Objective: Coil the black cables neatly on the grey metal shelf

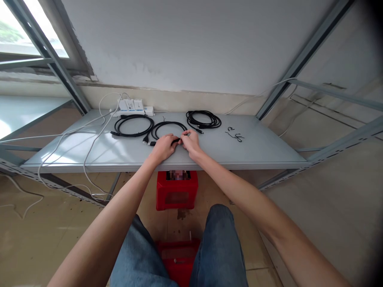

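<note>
A coiled black cable (170,123) lies on the grey shelf, its plug ends showing to the left of my hands. My left hand (164,147) is closed round the near side of this coil. From the right, my right hand (191,142) pinches the same coil, its fingertips close to those of the left. Whether a tie sits between the fingertips is too small to tell. Another black cable coil (133,115) rests to the left, and a thicker black cable coil (206,126) lies behind my right hand.
Several loose black twist ties (238,137) lie on the right of the shelf (263,153). A white power strip (149,111) with plugged-in adapters stands at the back left. White cords (86,153) hang over the front edge. Below is a red stool (177,197); metal posts frame both sides.
</note>
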A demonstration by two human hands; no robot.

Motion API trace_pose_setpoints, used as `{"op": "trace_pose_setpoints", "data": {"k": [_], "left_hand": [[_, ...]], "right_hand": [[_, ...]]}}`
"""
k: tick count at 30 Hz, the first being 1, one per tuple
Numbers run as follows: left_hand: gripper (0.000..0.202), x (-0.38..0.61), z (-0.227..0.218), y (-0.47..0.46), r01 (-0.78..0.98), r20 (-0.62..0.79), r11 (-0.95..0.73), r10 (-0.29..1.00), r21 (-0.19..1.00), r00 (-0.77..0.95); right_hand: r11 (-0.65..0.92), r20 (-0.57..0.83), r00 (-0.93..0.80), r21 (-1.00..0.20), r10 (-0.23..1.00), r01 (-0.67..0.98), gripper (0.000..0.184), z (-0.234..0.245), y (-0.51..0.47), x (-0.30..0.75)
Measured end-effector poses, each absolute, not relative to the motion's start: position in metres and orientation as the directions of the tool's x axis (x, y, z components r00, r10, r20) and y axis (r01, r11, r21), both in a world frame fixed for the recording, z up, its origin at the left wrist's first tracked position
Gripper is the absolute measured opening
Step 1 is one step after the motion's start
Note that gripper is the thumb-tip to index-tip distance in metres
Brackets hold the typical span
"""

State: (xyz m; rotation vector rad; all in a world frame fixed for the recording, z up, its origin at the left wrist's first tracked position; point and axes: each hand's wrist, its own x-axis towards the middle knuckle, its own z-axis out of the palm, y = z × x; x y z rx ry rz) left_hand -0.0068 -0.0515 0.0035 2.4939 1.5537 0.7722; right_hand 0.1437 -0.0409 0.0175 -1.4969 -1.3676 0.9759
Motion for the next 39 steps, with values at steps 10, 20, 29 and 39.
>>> {"op": "trace_pose_setpoints", "data": {"k": [10, 20, 29, 39], "left_hand": [[0.033, -0.006, 0.006, -0.054, 0.797, 0.382, -0.482, 0.857, 0.364, 0.345], [0.031, -0.007, 0.007, -0.055, 0.811, 0.361, -0.467, 0.867, 0.352, 0.342], [0.033, -0.007, 0.003, -0.051, 0.832, 0.35, -0.444, 0.877, 0.332, 0.328], [0.034, -0.008, 0.001, -0.05, 0.837, 0.355, -0.453, 0.87, 0.307, 0.341]], "right_hand": [[-0.276, -0.28, 0.086, -0.96, 0.956, -0.048, 0.023, 0.045, -0.049, 0.14], [-0.215, -0.215, 0.016, -0.976, 0.976, -0.033, 0.02, 0.039, -0.055, 0.143], [0.524, 0.425, -0.309, -0.725, 0.851, 0.447, 0.018, 0.009, -0.031, 0.187], [0.689, 0.574, -0.461, -0.274, 0.677, 0.671, 0.017, 0.002, -0.038, 0.189]]}}
